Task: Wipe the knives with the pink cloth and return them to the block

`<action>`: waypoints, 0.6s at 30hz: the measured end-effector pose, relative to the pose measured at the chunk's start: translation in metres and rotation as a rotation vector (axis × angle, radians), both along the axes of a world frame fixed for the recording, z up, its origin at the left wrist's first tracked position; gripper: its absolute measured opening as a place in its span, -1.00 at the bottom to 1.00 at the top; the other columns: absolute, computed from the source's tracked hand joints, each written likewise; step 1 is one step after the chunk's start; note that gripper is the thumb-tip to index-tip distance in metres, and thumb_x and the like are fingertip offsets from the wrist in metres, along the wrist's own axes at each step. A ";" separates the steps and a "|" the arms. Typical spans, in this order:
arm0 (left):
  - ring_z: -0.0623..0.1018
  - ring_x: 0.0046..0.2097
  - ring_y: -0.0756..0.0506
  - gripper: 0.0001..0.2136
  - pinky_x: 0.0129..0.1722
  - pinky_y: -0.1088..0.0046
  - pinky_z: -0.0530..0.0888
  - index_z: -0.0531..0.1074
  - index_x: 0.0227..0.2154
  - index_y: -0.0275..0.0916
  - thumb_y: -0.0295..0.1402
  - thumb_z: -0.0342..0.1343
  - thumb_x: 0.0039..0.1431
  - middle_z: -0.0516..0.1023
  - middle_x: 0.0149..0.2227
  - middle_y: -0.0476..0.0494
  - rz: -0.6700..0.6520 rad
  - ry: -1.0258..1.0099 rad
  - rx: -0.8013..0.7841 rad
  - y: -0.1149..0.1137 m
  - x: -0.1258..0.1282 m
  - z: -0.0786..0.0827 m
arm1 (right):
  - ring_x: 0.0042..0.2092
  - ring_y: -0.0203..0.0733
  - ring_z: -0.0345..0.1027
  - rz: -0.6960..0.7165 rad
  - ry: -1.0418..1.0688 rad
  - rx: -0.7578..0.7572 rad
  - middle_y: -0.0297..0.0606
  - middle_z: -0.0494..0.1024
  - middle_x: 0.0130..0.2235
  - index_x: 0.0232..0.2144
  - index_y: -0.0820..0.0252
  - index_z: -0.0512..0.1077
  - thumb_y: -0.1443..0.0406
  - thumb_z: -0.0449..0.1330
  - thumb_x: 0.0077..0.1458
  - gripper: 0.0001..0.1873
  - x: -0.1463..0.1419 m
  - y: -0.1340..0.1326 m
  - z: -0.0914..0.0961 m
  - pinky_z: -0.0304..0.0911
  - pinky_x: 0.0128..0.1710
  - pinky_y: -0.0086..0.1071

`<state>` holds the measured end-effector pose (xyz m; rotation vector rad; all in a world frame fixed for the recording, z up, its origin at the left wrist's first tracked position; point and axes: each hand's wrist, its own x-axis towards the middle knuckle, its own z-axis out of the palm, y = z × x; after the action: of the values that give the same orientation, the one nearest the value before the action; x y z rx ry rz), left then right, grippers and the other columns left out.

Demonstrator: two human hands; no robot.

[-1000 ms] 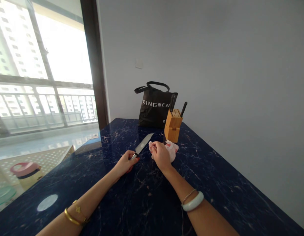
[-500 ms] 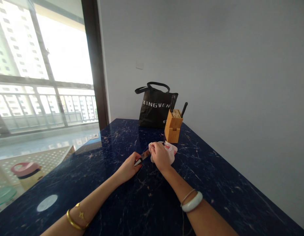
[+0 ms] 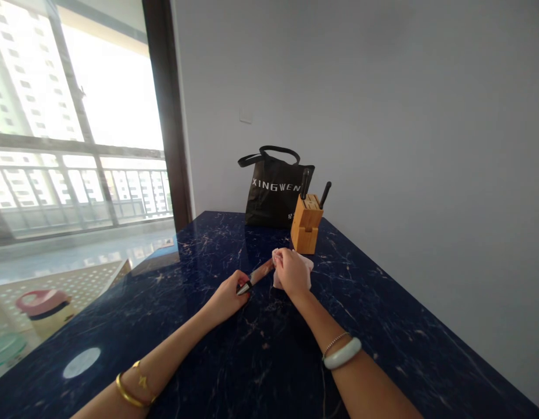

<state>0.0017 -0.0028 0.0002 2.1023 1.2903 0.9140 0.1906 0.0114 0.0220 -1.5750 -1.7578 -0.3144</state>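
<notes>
My left hand point(image 3: 231, 291) is closed round the handle of a knife point(image 3: 261, 271), whose blade points away to the right. A pale pink and white cloth point(image 3: 304, 265) is gripped in my right hand point(image 3: 292, 272), pressed around the blade near its tip. The tip itself is hidden by the cloth and fingers. Just beyond my right hand stands a wooden knife block point(image 3: 304, 228) with black-handled knives in its top.
Behind the block, a black tote bag point(image 3: 271, 195) stands against the wall. The dark blue marbled table point(image 3: 252, 372) carries a white round patch point(image 3: 81, 362) at left. A pink-lidded container point(image 3: 43, 308) is beyond the table's left edge, near the window.
My right hand and the cloth have slid to the right along the blade toward its tip, so more of the blade shows. My left hand has barely moved.
</notes>
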 end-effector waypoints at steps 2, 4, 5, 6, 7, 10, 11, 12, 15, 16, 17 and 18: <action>0.37 -0.41 0.02 -0.79 -0.43 0.55 0.26 0.26 -0.34 -0.23 -0.48 0.02 -0.12 0.37 -0.38 0.01 -0.013 -0.017 -0.014 -0.001 0.000 0.001 | -0.26 -0.19 0.24 -0.083 -0.018 0.007 -0.27 0.43 -0.33 -0.32 0.13 0.32 0.31 -0.03 0.12 -0.86 0.016 0.004 0.001 0.01 -0.29 -0.37; 0.36 -0.45 0.05 -0.79 -0.47 0.57 0.26 0.25 -0.33 -0.22 -0.46 0.02 -0.12 0.37 -0.40 0.03 -0.031 -0.047 -0.038 -0.002 0.000 0.001 | -0.27 -0.19 0.24 -0.153 0.007 0.007 -0.27 0.43 -0.34 -0.34 0.13 0.32 0.30 -0.03 0.13 -0.86 0.028 0.007 0.002 0.00 -0.32 -0.37; 0.35 -0.49 0.06 -0.79 -0.50 0.58 0.26 0.25 -0.33 -0.22 -0.45 0.02 -0.12 0.36 -0.41 0.05 -0.039 -0.066 -0.062 -0.001 0.000 0.001 | -0.27 -0.18 0.24 -0.180 0.032 0.005 -0.26 0.43 -0.34 -0.34 0.13 0.32 0.29 -0.03 0.13 -0.87 0.032 0.008 0.002 -0.01 -0.33 -0.38; 0.34 -0.53 0.08 -0.79 -0.55 0.59 0.25 0.24 -0.33 -0.21 -0.44 0.02 -0.11 0.35 -0.44 0.06 -0.045 -0.086 -0.095 -0.001 0.000 0.000 | -0.28 -0.18 0.24 -0.198 0.057 0.003 -0.26 0.43 -0.35 -0.33 0.13 0.31 0.28 -0.03 0.13 -0.87 0.034 0.008 0.002 -0.01 -0.34 -0.38; 0.32 -0.58 0.09 -0.79 -0.59 0.60 0.23 0.22 -0.32 -0.21 -0.42 0.02 -0.10 0.34 -0.46 0.08 -0.049 -0.105 -0.135 0.000 0.000 -0.001 | -0.29 -0.19 0.24 -0.204 0.076 -0.001 -0.26 0.43 -0.36 -0.32 0.13 0.31 0.28 -0.03 0.13 -0.86 0.034 0.008 0.002 -0.02 -0.35 -0.38; 0.25 -0.70 0.12 -0.77 -0.73 0.62 0.15 0.18 -0.31 -0.20 -0.39 0.02 -0.09 0.31 -0.51 0.13 -0.039 -0.147 -0.244 0.003 0.000 -0.003 | -0.30 -0.21 0.24 -0.154 0.077 -0.007 -0.28 0.42 -0.35 -0.31 0.12 0.31 0.27 -0.03 0.13 -0.86 0.025 0.003 0.003 -0.03 -0.35 -0.39; 0.23 -0.73 0.13 -0.76 -0.76 0.62 0.13 0.17 -0.31 -0.19 -0.38 0.02 -0.10 0.31 -0.52 0.14 -0.032 -0.156 -0.263 0.004 0.000 -0.003 | -0.30 -0.22 0.23 -0.117 0.058 -0.007 -0.28 0.42 -0.35 -0.32 0.12 0.30 0.28 -0.03 0.13 -0.87 0.019 0.001 0.003 -0.03 -0.34 -0.39; 0.22 -0.74 0.13 -0.76 -0.78 0.62 0.11 0.16 -0.31 -0.19 -0.38 0.02 -0.10 0.30 -0.52 0.15 -0.024 -0.167 -0.271 0.005 -0.001 -0.004 | -0.30 -0.23 0.23 -0.069 0.034 -0.007 -0.29 0.42 -0.35 -0.33 0.13 0.30 0.29 -0.02 0.13 -0.88 0.013 -0.002 0.003 -0.03 -0.33 -0.40; 0.20 -0.75 0.15 -0.76 -0.80 0.63 0.11 0.15 -0.32 -0.19 -0.39 0.01 -0.11 0.29 -0.53 0.17 -0.006 -0.190 -0.270 0.009 -0.002 -0.006 | -0.27 -0.24 0.20 0.117 -0.056 -0.005 -0.31 0.42 -0.35 -0.35 0.16 0.29 0.33 0.00 0.11 -0.92 -0.010 -0.010 0.002 -0.03 -0.28 -0.40; 0.20 -0.75 0.15 -0.77 -0.79 0.63 0.11 0.15 -0.32 -0.19 -0.39 0.00 -0.11 0.29 -0.53 0.17 0.000 -0.191 -0.268 0.010 -0.002 -0.007 | -0.26 -0.24 0.20 0.184 -0.086 -0.009 -0.31 0.42 -0.35 -0.35 0.16 0.29 0.34 0.00 0.11 -0.92 -0.017 -0.013 0.001 -0.03 -0.28 -0.40; 0.20 -0.75 0.15 -0.77 -0.79 0.63 0.12 0.15 -0.32 -0.20 -0.40 0.00 -0.10 0.29 -0.53 0.17 0.006 -0.186 -0.261 0.010 -0.003 -0.008 | -0.26 -0.24 0.19 0.252 -0.118 -0.014 -0.32 0.42 -0.34 -0.35 0.17 0.29 0.34 0.00 0.12 -0.92 -0.024 -0.016 0.000 -0.03 -0.27 -0.41; 0.21 -0.74 0.15 -0.78 -0.77 0.63 0.13 0.16 -0.32 -0.20 -0.40 0.00 -0.10 0.30 -0.54 0.17 0.012 -0.180 -0.247 0.011 -0.004 -0.009 | -0.26 -0.25 0.19 0.314 -0.150 -0.021 -0.31 0.42 -0.34 -0.36 0.18 0.29 0.35 -0.01 0.12 -0.91 -0.030 -0.019 -0.001 -0.03 -0.27 -0.41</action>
<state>-0.0020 0.0081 -0.0087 1.7832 1.2544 0.8775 0.1604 -0.0074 0.0210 -1.2905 -2.0951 -0.2653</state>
